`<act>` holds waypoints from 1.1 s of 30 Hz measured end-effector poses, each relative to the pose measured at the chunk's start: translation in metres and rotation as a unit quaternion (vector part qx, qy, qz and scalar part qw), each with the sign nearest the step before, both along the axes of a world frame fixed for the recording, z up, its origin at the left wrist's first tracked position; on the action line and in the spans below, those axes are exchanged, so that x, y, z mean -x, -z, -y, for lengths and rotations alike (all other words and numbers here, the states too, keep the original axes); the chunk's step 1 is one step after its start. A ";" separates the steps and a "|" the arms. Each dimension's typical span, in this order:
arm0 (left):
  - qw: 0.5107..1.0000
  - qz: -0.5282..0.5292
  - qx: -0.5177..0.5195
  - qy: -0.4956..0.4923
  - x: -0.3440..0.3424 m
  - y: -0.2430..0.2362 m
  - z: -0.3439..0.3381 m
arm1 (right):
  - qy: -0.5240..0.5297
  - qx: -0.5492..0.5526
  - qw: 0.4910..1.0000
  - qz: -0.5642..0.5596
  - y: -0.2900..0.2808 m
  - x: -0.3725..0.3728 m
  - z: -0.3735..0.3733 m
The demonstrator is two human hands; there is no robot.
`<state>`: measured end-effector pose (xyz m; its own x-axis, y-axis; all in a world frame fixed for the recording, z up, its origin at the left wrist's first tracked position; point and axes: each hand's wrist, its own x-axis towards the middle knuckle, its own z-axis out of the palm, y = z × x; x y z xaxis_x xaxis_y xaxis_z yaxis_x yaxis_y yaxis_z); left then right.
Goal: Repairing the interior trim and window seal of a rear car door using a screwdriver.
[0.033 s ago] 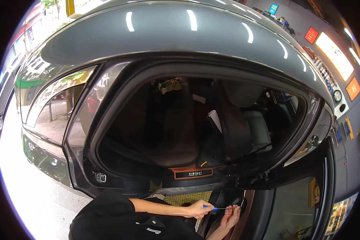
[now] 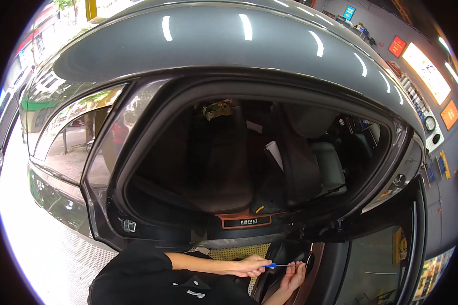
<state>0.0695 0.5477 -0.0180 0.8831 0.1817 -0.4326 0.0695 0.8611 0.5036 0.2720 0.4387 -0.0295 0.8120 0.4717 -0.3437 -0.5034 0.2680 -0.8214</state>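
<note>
My left hand (image 2: pixel 252 266) is closed around the blue handle of a screwdriver (image 2: pixel 270 265). Its thin shaft runs right, toward the inner panel of the open car door (image 2: pixel 315 272). Palm up, my right hand (image 2: pixel 293 277) has its fingers curled at the far end of that shaft, close beside the door's pull handle (image 2: pixel 310 258). The fingertips hide the screwdriver's tip, so what it touches cannot be made out.
The grey car (image 2: pixel 208 46) fills the view ahead, with its seats (image 2: pixel 224 173) seen through the door opening. A sill plate (image 2: pixel 247 222) lies below them. Door glass (image 2: pixel 374 264) stands to my right; yellow perforated matting (image 2: pixel 239 252) lies underneath.
My left hand has turned slightly on the screwdriver, and less of the blue handle shows behind its fingers. The right hand stays at the shaft's far end.
</note>
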 end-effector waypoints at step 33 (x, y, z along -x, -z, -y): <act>0.747 0.056 -0.641 -0.167 -0.003 -0.017 0.015 | 0.045 -0.013 0.999 -0.018 -0.005 -0.005 0.003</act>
